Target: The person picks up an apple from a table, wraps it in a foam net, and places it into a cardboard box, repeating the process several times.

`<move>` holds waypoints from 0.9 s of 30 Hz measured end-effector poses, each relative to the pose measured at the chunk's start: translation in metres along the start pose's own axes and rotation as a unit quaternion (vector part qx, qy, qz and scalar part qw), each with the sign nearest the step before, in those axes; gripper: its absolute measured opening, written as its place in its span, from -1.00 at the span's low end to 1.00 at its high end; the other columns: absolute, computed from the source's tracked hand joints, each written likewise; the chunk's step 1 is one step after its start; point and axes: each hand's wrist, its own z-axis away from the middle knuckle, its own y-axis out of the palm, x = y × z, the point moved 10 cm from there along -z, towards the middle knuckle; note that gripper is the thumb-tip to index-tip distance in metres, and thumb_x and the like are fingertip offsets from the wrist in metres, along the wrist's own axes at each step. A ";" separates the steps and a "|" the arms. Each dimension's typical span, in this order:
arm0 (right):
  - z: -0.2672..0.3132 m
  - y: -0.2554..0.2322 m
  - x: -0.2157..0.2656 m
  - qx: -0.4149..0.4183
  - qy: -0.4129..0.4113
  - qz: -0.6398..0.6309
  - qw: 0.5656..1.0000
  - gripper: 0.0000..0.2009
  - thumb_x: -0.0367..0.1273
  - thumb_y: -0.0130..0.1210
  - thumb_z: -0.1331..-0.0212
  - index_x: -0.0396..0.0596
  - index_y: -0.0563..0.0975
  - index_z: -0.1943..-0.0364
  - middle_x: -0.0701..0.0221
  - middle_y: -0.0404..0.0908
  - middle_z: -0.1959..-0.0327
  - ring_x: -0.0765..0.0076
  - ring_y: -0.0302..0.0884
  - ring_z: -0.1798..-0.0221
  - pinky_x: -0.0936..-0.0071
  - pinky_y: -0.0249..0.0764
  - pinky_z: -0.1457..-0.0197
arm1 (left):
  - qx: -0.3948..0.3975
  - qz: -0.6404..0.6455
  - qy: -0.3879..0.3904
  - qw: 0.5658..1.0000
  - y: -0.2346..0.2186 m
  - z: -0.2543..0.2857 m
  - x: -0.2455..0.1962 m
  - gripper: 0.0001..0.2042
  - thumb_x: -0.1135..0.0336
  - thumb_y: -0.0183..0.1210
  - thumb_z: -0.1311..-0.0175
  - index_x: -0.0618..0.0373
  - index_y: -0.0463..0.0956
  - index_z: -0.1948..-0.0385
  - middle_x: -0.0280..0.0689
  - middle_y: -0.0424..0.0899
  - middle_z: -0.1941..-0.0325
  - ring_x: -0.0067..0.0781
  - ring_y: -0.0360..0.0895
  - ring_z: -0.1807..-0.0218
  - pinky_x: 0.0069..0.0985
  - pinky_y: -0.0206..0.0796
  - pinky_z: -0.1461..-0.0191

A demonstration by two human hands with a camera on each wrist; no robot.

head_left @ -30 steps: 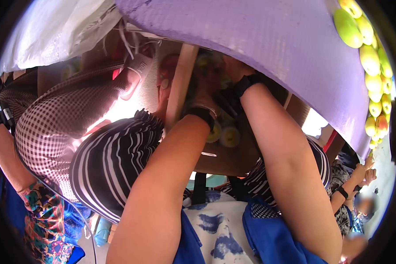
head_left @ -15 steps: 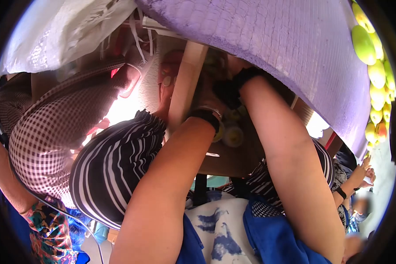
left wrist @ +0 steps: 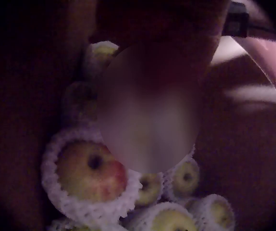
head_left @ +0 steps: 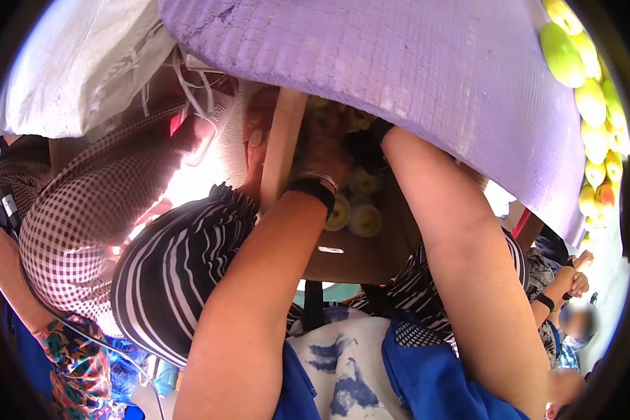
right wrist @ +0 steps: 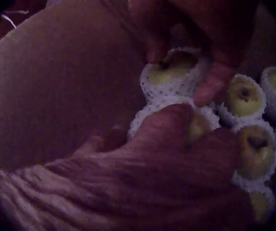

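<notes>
Both arms reach down into a brown cardboard box (head_left: 350,262) under a purple-covered edge. In the right wrist view, my right hand (right wrist: 200,33) comes in from above, fingers and thumb round an apple (right wrist: 174,72) in a white foam net. My left hand (right wrist: 142,154) enters from the lower left, its digits curled about a second netted apple (right wrist: 198,127) just below. In the head view the left hand (head_left: 329,140) is in shadow, and the right one is mostly hidden beyond its black wrist device. A reddish netted apple (left wrist: 92,171) lies close by in the left wrist view.
More netted apples (right wrist: 243,96) sit packed beside the hands. A wooden post (head_left: 283,143) stands left of them. The purple foam cover (head_left: 399,70) overhangs the box, with yellow-green fruit (head_left: 563,56) along its far right. A person in checked trousers (head_left: 84,203) sits at left.
The head view has shifted slightly, first one way and then back. My right hand has gone further under the purple edge, and more netted apples show between my wrists.
</notes>
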 end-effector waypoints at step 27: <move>0.064 -0.034 0.022 0.003 -0.147 -0.098 0.984 -0.49 -0.05 -0.12 -0.13 0.00 0.27 -0.12 0.30 0.27 -0.16 0.19 0.16 -0.20 0.23 0.07 -0.25 | 0.147 0.404 0.134 0.893 0.024 0.005 -0.030 -0.61 0.21 -0.02 -0.01 -0.02 0.48 0.06 -0.27 0.12 -0.29 -0.19 -0.17 -0.37 0.18 -0.49 -0.30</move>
